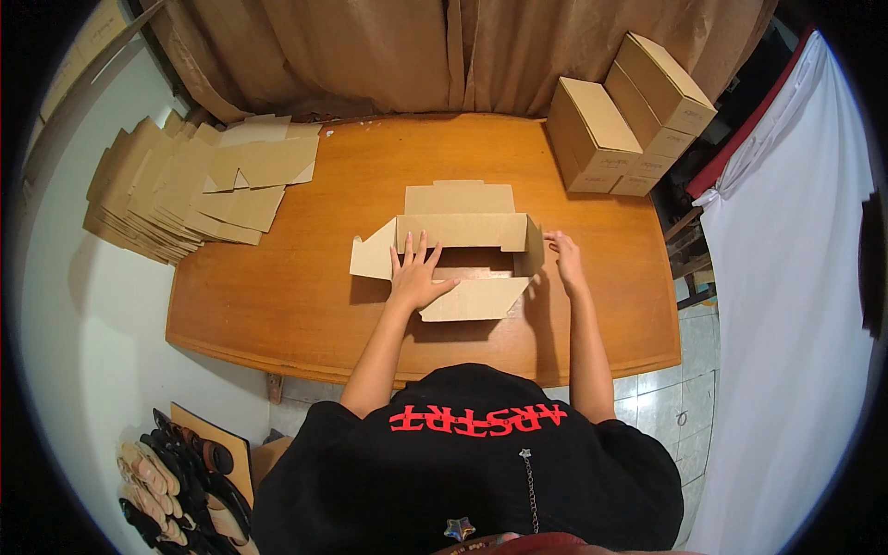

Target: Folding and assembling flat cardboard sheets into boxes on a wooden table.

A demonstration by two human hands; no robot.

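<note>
A brown cardboard box stands partly folded at the middle of the table, its top flaps raised and spread out. Through its opening the wooden tabletop and a bit of cardboard show. My left hand lies with fingers spread against the box's left end and near-left corner, the thumb along the near flap. Beside the right end panel is my right hand, its fingers loosely bent and their tips close to the panel's outer face. Whether those tips touch the panel, I cannot tell. Neither hand is wrapped around anything.
Flat cardboard blanks lie stacked at the table's far left. Several closed boxes are piled at the far right. A brown curtain hangs behind the wooden table. Sandals are at the lower left; a white cloth hangs right.
</note>
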